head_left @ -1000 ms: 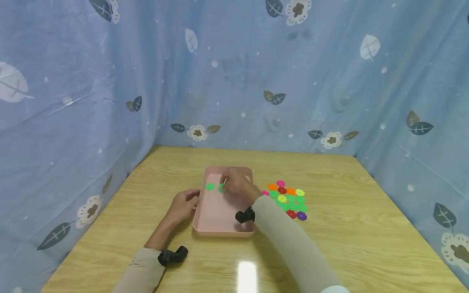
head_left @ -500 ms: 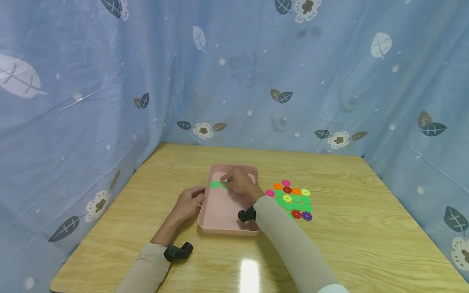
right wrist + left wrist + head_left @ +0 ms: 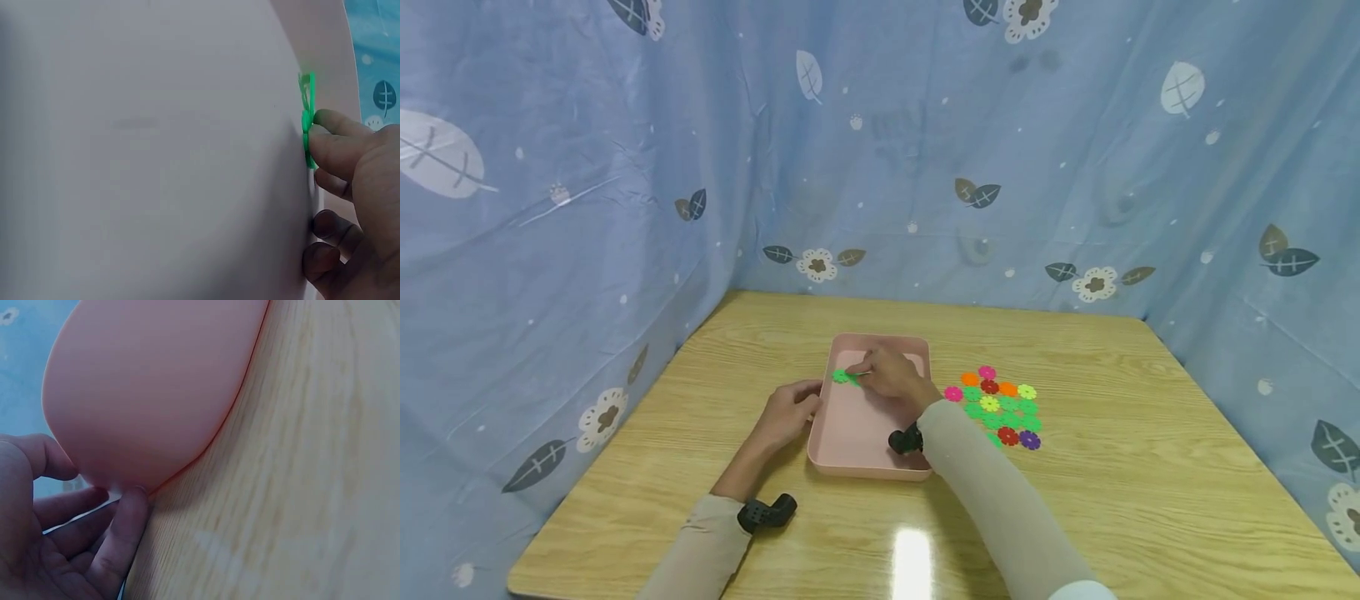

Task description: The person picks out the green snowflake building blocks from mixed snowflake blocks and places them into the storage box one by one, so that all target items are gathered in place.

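Note:
A pink tray (image 3: 868, 472) lies on the table. Its left wall is held by my left hand (image 3: 786, 415), with curled fingers at the rim and outer side. In the left wrist view, the fingertips (image 3: 132, 503) meet the tray wall (image 3: 150, 394). My right hand (image 3: 887, 373) reaches into the tray's far part. Beside its outstretched index finger lies a green flower-shaped disc (image 3: 840, 377). A second green disc (image 3: 854, 381) is partly covered by that hand. In the right wrist view, thumb and index fingertips touch the green discs (image 3: 307, 122) from above, near the tray's side.
Right of the tray, several flower-shaped discs lie flat in a close group: green (image 3: 1028, 407), orange (image 3: 1008, 389), red (image 3: 1008, 437), purple (image 3: 1030, 440), yellow and pink. The wooden table (image 3: 1120, 467) runs back to a blue patterned curtain (image 3: 880, 150).
The right fingers have loosened from the second green disc, and it sits closer to the first. The index finger now reaches between them. The left hand stays at the tray. The head view has shifted slightly.

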Available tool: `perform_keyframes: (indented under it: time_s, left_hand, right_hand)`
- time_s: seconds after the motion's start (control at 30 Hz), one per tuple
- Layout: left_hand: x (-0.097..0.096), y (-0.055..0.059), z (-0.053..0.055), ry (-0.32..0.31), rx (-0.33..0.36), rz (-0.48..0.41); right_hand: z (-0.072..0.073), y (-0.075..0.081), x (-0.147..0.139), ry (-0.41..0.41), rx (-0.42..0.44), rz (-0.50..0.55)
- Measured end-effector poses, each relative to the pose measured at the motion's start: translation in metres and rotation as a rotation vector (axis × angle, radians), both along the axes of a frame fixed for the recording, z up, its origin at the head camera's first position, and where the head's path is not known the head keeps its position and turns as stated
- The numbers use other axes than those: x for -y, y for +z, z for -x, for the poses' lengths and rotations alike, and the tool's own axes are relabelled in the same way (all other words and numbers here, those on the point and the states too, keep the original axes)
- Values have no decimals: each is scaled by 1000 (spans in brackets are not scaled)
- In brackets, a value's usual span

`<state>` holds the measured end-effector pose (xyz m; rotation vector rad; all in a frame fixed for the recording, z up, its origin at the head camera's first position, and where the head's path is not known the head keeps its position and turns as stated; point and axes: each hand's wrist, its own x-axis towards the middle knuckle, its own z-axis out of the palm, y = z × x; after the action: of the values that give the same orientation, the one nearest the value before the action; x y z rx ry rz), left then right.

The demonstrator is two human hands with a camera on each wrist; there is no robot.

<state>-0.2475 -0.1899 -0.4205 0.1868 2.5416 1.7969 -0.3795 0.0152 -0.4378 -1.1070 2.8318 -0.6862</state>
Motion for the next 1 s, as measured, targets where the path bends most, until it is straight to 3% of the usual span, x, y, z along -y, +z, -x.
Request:
perform_keyframes:
  time_s: [0.27, 0.53, 0.7, 0.83, 1.0]
  left_hand:
    - [3, -1, 3, -14, 8, -4]
    - [2, 1, 2, -10, 9, 8]
    - [4, -15, 13, 10, 16, -6]
    - [7, -31, 22, 23, 5, -5]
    - [9, -37, 25, 20, -29, -9]
  right_hand:
    - [-1, 3, 3, -34, 44, -86]
    - [1, 2, 2, -87, 77, -75]
    - [2, 0, 3, -71, 27, -49]
    - [0, -2, 2, -78, 37, -28]
    - [-1, -5, 2, -71, 22, -2]
